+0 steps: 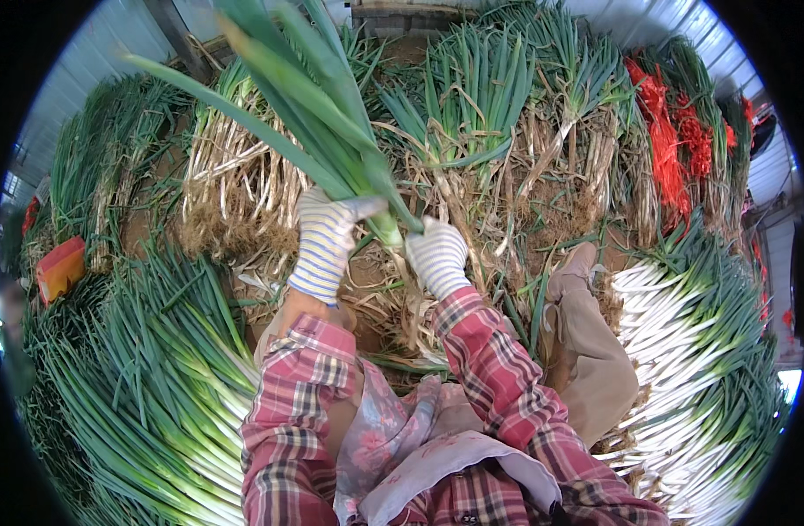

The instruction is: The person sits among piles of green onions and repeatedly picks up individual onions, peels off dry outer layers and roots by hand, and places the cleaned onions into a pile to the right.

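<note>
In front of me, tilted up and away to the left, is a large Welsh onion (349, 158) with broad green leaves, blurred near their tips. My left hand (326, 237), in a striped knit glove, grips it where the leaves meet the pale stalk. My right hand (438, 256), gloved alike, is closed on an outer leaf (402, 204) bent down from the same onion. Below the hands hangs a dry brownish strip of sheath (412, 309); whether it is still joined to the stalk is hard to tell.
Cleaned onions with white stalks (671, 368) lie piled at my right; more green-leaved onions (159, 368) lie at left. Unpeeled bundles (244, 164) with roots stand ahead. Red plastic ties (658, 131) hang at right. A red-orange packet (60, 268) sits far left. Dry husks (376, 283) litter the ground.
</note>
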`<state>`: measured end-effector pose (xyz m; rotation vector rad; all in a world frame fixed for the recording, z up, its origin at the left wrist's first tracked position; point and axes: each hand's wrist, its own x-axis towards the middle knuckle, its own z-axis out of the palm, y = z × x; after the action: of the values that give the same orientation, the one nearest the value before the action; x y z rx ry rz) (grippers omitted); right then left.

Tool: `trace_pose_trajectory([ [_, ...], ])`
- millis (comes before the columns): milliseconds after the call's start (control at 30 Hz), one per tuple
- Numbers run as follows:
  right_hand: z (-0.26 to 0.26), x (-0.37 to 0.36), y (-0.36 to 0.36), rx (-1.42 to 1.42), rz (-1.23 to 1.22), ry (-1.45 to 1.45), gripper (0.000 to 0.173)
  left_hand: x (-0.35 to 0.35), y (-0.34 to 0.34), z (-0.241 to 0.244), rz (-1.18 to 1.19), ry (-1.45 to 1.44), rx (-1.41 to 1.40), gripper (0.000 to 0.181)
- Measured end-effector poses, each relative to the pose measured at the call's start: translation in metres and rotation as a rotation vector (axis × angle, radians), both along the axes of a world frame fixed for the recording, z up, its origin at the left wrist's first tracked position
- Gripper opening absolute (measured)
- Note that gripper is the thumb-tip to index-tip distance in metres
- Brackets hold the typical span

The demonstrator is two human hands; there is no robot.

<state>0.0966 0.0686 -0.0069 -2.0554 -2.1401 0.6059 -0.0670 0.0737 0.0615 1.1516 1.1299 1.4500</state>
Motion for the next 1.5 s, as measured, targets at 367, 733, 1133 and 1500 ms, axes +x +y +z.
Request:
trace_pose_trajectory([
  [367,-0.127,0.191,-0.126,-0.727,-0.237,-0.14,0.049,-0.038,-0.008,0.02,-0.216,-0.524,-0.015,0.049],
  [733,0.035,0.015,-0.034,-0.44,0.075,1.256,0.044,-0.019,0.001,0.022,-0.345,-0.33,-0.181,0.051],
  [1133,0.036,-0.006,-0.038,-0.15,-0.225,1.34,0.034,-0.017,0.0,-0.004,-0.161,-0.272,-0.406,0.032],
  [1500,0.05,-0.005,-0.022,0.052,-0.043,1.116,0.017,-0.012,-0.006,-0.003,-0.231,-0.245,-0.305,0.034],
])
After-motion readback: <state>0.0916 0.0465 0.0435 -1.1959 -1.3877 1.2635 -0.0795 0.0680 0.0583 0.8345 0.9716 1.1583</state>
